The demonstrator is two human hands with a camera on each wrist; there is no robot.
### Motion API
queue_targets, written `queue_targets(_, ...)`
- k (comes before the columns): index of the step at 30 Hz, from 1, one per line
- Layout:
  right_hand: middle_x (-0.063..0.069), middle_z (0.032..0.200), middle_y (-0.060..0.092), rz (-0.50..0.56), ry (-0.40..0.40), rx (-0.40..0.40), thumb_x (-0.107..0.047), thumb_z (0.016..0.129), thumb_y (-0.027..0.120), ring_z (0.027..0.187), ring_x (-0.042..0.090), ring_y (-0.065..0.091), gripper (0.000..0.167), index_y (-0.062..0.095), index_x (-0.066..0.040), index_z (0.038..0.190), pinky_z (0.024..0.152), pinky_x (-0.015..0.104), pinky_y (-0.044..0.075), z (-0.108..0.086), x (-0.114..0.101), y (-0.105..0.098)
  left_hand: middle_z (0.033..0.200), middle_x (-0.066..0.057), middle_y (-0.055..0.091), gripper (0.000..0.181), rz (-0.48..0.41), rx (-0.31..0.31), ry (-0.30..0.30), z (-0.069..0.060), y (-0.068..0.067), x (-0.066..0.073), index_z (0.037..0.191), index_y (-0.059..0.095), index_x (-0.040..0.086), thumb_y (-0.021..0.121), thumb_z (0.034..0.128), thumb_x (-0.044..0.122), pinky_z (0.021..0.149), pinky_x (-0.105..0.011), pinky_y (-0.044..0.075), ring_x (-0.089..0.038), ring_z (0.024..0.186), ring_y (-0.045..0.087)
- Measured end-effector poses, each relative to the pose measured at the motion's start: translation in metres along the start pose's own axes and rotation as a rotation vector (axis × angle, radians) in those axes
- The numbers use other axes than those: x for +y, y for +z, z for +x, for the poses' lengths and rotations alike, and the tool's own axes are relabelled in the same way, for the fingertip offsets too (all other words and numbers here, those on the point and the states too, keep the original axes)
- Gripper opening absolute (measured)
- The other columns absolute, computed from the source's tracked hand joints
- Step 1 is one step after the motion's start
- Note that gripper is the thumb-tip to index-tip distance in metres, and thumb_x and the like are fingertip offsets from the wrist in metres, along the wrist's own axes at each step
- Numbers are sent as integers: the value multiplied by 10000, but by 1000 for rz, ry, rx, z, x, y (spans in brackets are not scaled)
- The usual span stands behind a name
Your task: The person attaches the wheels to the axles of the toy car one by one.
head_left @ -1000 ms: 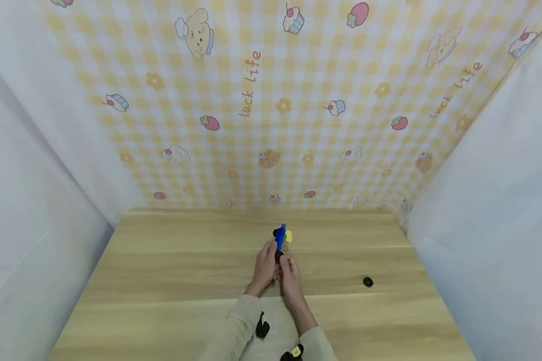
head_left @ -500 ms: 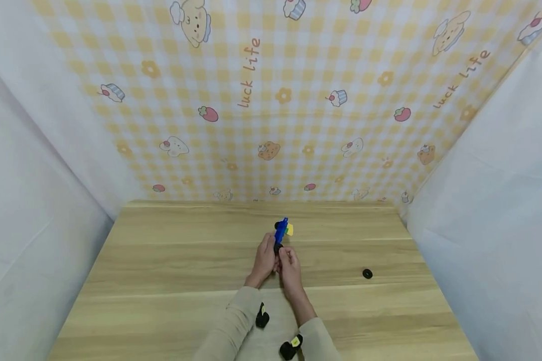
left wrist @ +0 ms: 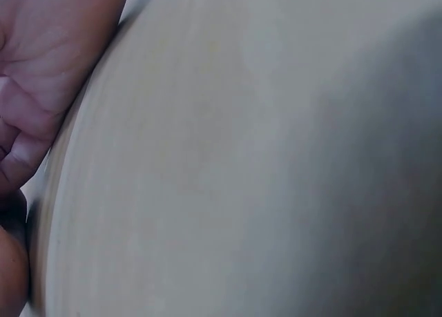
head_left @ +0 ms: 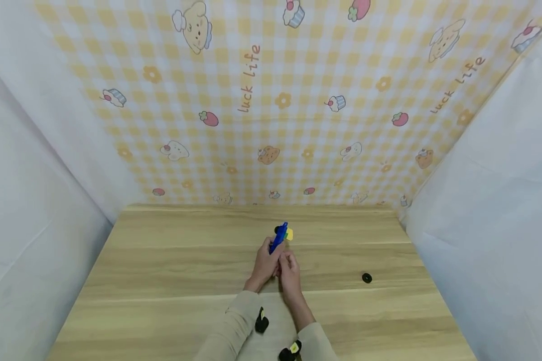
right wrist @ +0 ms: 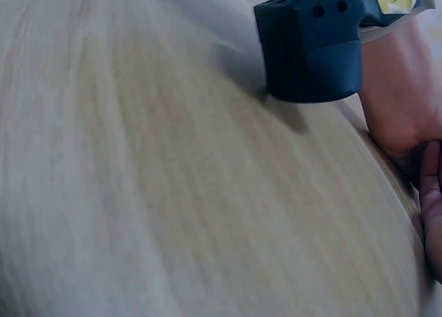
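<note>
In the head view, a blue toy car body [head_left: 278, 237] with a yellow and green part [head_left: 289, 234] on its right side stands tilted above the table's middle. At its far end shows a black wheel [head_left: 277, 229]. My left hand [head_left: 265, 263] grips the near end of the car body, its thumb lying across it. Close against that thumb is my right hand [head_left: 290, 273], fingers curled in; what lies between its fingertips is hidden. The wrist views show only parts of the hands, with the toy out of sight. Off to the right lies a loose black wheel [head_left: 367, 278].
The wooden table [head_left: 185, 255] runs back to a yellow checked cloth [head_left: 235, 135]. White sheets [head_left: 492, 200] hang at both sides. Black wrist cameras [head_left: 262, 322] sit at the forearms, between the sleeves.
My left thumb has come over the toy's near end. The black wheel seen there earlier is now out of sight. The toy leans slightly more to the right; the loose wheel stays on the table.
</note>
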State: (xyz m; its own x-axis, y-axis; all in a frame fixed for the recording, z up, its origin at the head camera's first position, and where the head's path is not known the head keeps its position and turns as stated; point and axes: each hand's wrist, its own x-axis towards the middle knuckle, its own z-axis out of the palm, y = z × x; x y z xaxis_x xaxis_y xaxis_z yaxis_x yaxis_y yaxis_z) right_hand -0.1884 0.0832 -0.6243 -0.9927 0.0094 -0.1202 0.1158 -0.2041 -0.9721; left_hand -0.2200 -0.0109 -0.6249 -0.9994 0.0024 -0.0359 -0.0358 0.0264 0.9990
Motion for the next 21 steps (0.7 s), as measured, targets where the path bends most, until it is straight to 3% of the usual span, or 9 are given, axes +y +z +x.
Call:
queue_targets(4,-20,785,515,25,17,-18,-262,1080,442,658,108,492,233,529,-111,925,595,222,439,-1,-2,-2,775,4,522,303,-30,22,-19,1,2,0,1092,555,97,609,973,371,478,-231,384,-102,547,479)
queue_targets(9,-10,826,549,70,36,-26,-268,1092,396,683,110,524,218,523,-93,1068,619,240,483,-8,-14,0,840,21,540,304,-63,21,-35,2,2,-1,1116,555,78,618,976,341,583,-222,417,-91,674,516)
queue_targets(13,56,1009,566,-50,19,-31,-315,1084,414,730,114,544,370,468,-28,1311,622,258,510,-14,-28,5,836,13,546,304,-131,-2,-42,1,0,0,1182,547,43,584,1007,289,531,-227,403,-95,602,495)
queue_targets(17,207,1302,496,-221,3,-136,-354,1092,364,777,129,557,544,302,-17,1515,619,290,532,-10,-37,9,871,3,575,351,-123,24,-21,0,-5,0,1184,553,52,542,1028,366,552,-221,423,-91,624,520)
queue_targets(19,245,1296,484,-268,6,-210,-372,1098,321,743,154,555,584,217,-35,1564,592,296,523,-6,-39,10,927,1,590,372,-106,55,-15,0,-7,1,1165,567,66,542,1021,408,647,-216,449,-91,725,551)
queue_targets(21,221,1146,554,-304,-1,-260,-395,1100,277,698,158,549,602,165,-55,1584,561,286,505,0,-35,9,932,-9,592,356,-98,63,-13,-3,-11,11,1144,572,57,544,1023,391,690,-223,459,-104,773,558)
